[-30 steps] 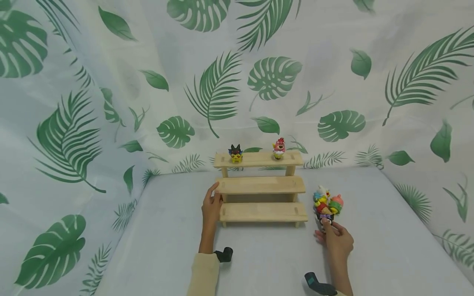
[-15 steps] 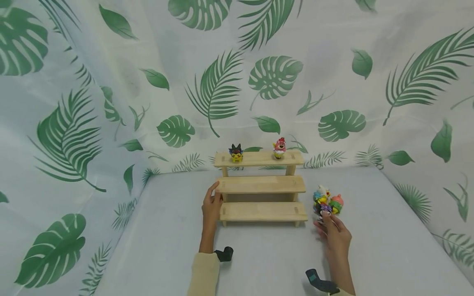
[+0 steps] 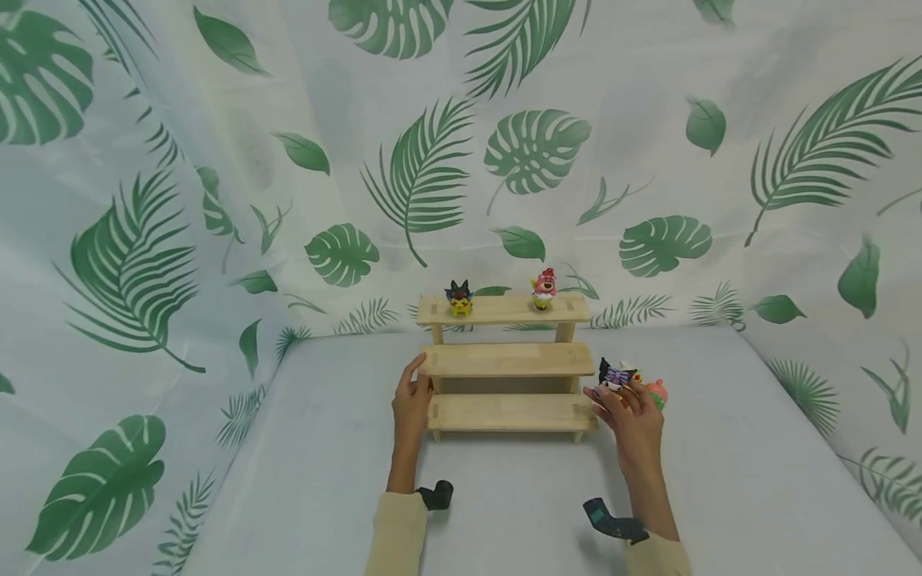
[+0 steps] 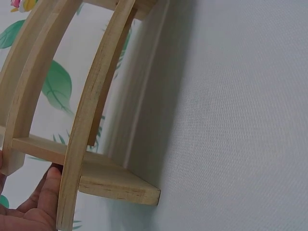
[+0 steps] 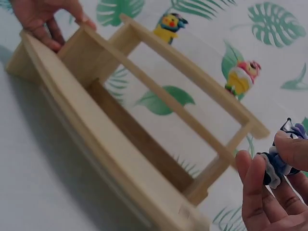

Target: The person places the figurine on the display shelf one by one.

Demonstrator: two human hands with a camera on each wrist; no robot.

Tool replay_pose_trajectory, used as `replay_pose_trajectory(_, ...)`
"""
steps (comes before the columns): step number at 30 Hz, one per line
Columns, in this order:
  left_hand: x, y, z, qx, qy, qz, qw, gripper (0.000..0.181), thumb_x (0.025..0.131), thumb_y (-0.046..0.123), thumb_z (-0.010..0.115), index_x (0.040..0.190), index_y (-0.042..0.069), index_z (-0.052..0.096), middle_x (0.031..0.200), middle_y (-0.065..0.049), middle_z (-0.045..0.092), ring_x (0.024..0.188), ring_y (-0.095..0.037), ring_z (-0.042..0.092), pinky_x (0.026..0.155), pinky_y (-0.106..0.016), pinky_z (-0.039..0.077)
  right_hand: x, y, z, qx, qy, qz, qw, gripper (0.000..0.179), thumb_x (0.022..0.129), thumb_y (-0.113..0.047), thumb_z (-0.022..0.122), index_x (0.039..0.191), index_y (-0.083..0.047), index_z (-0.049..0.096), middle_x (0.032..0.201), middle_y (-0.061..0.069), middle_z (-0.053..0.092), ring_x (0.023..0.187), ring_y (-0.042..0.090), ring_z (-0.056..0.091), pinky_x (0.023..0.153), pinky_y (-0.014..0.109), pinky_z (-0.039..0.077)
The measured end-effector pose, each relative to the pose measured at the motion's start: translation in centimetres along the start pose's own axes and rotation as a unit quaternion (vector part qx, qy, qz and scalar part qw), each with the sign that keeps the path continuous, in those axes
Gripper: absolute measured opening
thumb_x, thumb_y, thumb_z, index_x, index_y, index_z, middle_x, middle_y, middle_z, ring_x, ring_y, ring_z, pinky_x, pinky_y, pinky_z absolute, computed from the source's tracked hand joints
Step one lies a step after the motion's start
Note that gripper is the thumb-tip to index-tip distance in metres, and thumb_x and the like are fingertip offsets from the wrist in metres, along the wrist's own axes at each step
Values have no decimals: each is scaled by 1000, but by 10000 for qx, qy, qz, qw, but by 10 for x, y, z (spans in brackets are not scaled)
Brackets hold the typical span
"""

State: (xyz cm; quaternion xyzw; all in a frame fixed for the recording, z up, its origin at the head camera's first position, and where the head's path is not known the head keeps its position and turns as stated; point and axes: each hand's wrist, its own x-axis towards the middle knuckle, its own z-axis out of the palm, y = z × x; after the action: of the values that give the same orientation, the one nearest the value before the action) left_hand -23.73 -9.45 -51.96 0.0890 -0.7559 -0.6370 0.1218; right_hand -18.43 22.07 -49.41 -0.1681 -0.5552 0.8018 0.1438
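A three-tier wooden display stand (image 3: 507, 361) stands on the white cloth. At its left end is my left hand (image 3: 412, 404), gripping the stand; in the left wrist view its fingers (image 4: 48, 197) lie against the wood between two tiers. My right hand (image 3: 634, 424) pinches a small black-and-white figurine with a purple bow (image 3: 615, 374), raised just right of the stand. On the top tier sit a yellow figurine with a dark-eared hood (image 3: 458, 298), left, and a pink-and-yellow figurine with a red top (image 3: 543, 290), right.
Behind my right hand, more figurines lie clustered on the cloth, among them a pink-and-green one (image 3: 658, 392); the hand partly hides them. White leaf-print fabric (image 3: 446, 216) rises behind the stand and along both sides.
My right hand has lifted the black-and-white figurine out of the cluster and moved it up and left towards the stand. The left hand stays at the stand's left end.
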Motion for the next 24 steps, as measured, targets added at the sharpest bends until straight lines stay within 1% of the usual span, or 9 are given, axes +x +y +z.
replay_pose_trajectory(3, 1, 1, 0, -5, -24, -4, 10000, 33, 103, 39, 49, 134, 33, 58, 69, -5, 56, 57, -6, 40, 57, -23, 38, 2, -7, 15, -377, -157, -352, 9985, 41, 85, -8, 75, 120, -12, 52, 101, -1, 62, 78, 9, 74, 68, 23, 57)
replay_pose_trajectory(6, 1, 0, 1, 49, -26, 7, 10000, 35, 103, 40, 48, 135, 32, 57, 64, 2, 50, 55, -6, 37, 54, -23, 36, 3, -13, 31, -638, -367, -579, 9956, 42, 84, -6, 76, 120, -10, 54, 101, -2, 62, 75, 9, 73, 68, 22, 57)
replay_pose_trajectory(9, 1, -1, 1, 140, 36, -38, 9999, 35, 103, 41, 48, 135, 32, 58, 62, 5, 49, 53, -6, 37, 52, -23, 34, 5, -14, 46, -719, -752, -731, 9919, 45, 85, -2, 74, 124, -6, 52, 104, 1, 60, 75, 10, 73, 71, 24, 57)
replay_pose_trajectory(12, -1, 0, 2, 178, 40, -86, 9998, 35, 103, 40, 48, 135, 32, 57, 61, 6, 47, 53, -6, 36, 51, -23, 33, 7, -13, 59, -848, -1134, -967, 9852, 47, 87, 0, 71, 129, 0, 50, 107, 5, 55, 78, 12, 73, 73, 25, 57)
replay_pose_trajectory(16, -2, 0, 4, 194, -7, -91, 9998, 35, 102, 41, 48, 135, 33, 57, 59, 6, 45, 53, -6, 36, 51, -23, 33, 12, -12, 75, -1138, -1427, -1377, 9735, 47, 87, -2, 71, 129, 4, 49, 109, 9, 51, 79, 13, 73, 73, 25, 57)
replay_pose_trajectory(18, -2, -1, 4, 194, -3, -63, 9998, 35, 102, 43, 48, 135, 34, 57, 61, 4, 49, 54, -6, 37, 53, -23, 35, 14, -12, 85, -1271, -1537, -1527, 9679, 48, 87, -3, 72, 128, 4, 50, 110, 13, 52, 78, 13, 72, 72, 23, 57)
replay_pose_trajectory(19, -2, -1, 3, 197, 4, -36, 9998, 35, 102, 43, 48, 135, 34, 57, 65, 0, 54, 56, -7, 41, 55, -23, 37, 12, -16, 90, -1384, -1598, -1589, 9644, 47, 86, -3, 73, 127, 5, 50, 111, 15, 53, 78, 11, 72, 70, 21, 56)
replay_pose_trajectory(21, -1, -2, 2, 211, 29, 36, 9998, 36, 102, 43, 47, 136, 32, 57, 75, -5, 62, 63, -7, 49, 60, -23, 41, 13, -16, 100, -1737, -1646, -1748, 9551, 47, 85, -5, 75, 126, 4, 53, 113, 20, 57, 84, 18, 71, 71, 17, 55)
replay_pose_trajectory(24, -2, -2, 2, 184, 25, 52, 9998, 35, 103, 42, 48, 135, 32, 58, 75, -6, 61, 62, -7, 47, 58, -22, 40, 12, -16, 113, -2383, -1654, -1821, 9395, 48, 85, -8, 76, 127, 1, 55, 116, 23, 62, 99, 27, 68, 73, 15, 52)
